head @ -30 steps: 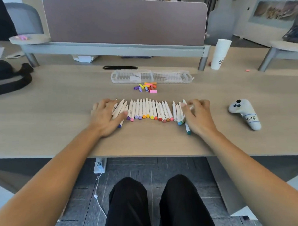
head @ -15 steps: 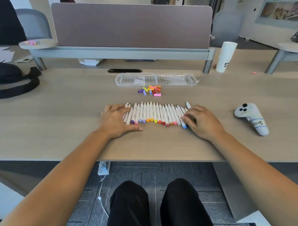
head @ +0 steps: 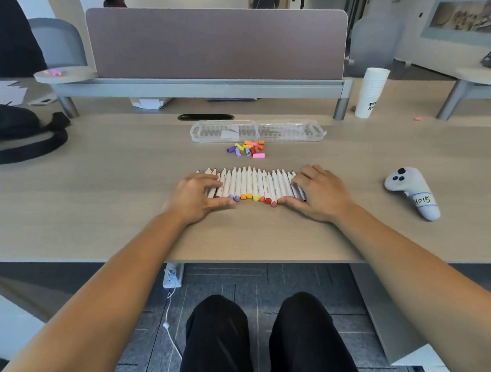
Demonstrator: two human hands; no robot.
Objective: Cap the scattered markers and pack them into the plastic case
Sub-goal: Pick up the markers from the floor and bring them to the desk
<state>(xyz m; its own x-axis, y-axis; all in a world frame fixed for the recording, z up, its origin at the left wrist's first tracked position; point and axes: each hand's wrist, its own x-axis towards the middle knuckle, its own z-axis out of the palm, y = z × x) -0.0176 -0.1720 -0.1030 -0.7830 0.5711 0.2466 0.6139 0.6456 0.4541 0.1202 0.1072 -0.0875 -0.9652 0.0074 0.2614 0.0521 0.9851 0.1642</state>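
Around twenty white-barrelled markers (head: 250, 185) lie side by side in one tight row near the front of the desk (head: 98, 192), with their coloured ends toward the person and their narrow far ends apparently bare. The left hand (head: 195, 198) lies flat over the row's left end, fingers spread on the barrels and thumb stretched along the near ends. The right hand (head: 320, 193) brackets the right end the same way. Neither hand grips anything; both are relaxed and pressing inward. Just beyond the row sits a small heap of loose caps (head: 247, 149), and beyond that the clear plastic case (head: 257, 130) lies crosswise; whether its lid is open I cannot tell. The step looks like squaring up the row before capping. To do it well, press evenly from both sides and keep the palms low, so that no barrel rides up over its neighbour or rolls off the front edge. Match each cap to its marker by colour. Well to the right rest a white controller (head: 410, 190) and a stack of paper cups (head: 371, 93).
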